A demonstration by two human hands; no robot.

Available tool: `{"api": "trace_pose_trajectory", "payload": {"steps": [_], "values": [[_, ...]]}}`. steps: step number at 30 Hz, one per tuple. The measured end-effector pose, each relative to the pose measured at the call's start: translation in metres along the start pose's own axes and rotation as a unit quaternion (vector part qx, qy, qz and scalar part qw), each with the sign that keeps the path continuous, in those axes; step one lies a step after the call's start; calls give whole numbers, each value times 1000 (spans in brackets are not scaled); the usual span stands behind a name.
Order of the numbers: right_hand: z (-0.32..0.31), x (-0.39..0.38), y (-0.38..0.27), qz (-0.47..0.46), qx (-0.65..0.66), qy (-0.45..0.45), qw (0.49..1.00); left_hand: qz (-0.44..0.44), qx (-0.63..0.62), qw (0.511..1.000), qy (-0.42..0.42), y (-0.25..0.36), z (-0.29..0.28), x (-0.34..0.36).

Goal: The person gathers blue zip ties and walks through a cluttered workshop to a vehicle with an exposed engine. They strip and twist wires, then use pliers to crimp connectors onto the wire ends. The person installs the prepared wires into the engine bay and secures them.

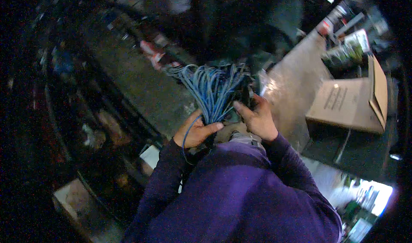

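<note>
A fanned bundle of thin blue and pale cables (210, 90) is held in front of my purple-clad body. My left hand (193, 131) is closed around its narrow lower end, thumb across the front, with one loose blue strand looping down over it. At the bundle's right side, my right hand (258, 120) has curled fingers on a dark piece that I cannot make out, its thumb near a blue strand. The far ends of the cables are blurred and partly in shadow.
An open cardboard box (337, 101) sits on the right, beside a pale, smudged surface (296, 80). Dark rails or hoses run along the left above a dim floor (139, 84). Blurred red items (150, 52) lie beyond the cables. Bright clutter (365, 200) is at the lower right.
</note>
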State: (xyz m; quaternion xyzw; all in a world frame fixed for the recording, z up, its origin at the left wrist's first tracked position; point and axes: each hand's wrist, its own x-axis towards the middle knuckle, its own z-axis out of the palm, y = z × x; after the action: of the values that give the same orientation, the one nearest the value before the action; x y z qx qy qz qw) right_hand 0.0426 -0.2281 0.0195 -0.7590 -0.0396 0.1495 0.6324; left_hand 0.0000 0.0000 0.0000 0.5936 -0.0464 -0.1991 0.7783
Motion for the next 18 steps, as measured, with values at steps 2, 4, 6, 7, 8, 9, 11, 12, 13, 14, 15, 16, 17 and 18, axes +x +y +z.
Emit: {"api": "trace_pose_trajectory", "payload": {"steps": [2,4,6,7,8,9,11,12,13,14,15,16,17,18], "values": [[-5,1,21,-12,22,88,996,-2,54,998,-40,14,8,20],[-134,-4,11,-6,62,89,994,40,68,997,11,-20,103,102],[-166,-45,28,18,156,145,977,-38,213,975,54,-43,136,117],[-195,-58,32,29,159,160,974,-25,151,988,30,-43,162,134],[-226,-72,36,40,161,175,970,-15,88,996,5,-45,190,152],[-250,-89,43,43,180,188,965,-8,41,999,-17,-42,216,162],[-287,-116,62,16,198,199,960,-30,24,999,-32,-50,255,179],[-305,-127,70,17,223,218,950,-52,6,997,-60,-55,272,192],[-324,-135,82,18,252,233,939,-76,-8,994,-83,-63,291,206],[-340,-141,97,-18,282,264,922,-122,-76,987,-74,-90,303,223],[-357,-154,98,25,210,257,943,-158,-152,970,-101,-105,320,240],[-370,-165,87,68,136,250,956,-192,-227,946,-128,-110,335,257],[-381,-175,80,112,62,240,962,-227,-299,914,-153,-111,351,270],[-389,-185,105,99,30,236,966,-207,-347,893,-196,-99,375,278]]}}
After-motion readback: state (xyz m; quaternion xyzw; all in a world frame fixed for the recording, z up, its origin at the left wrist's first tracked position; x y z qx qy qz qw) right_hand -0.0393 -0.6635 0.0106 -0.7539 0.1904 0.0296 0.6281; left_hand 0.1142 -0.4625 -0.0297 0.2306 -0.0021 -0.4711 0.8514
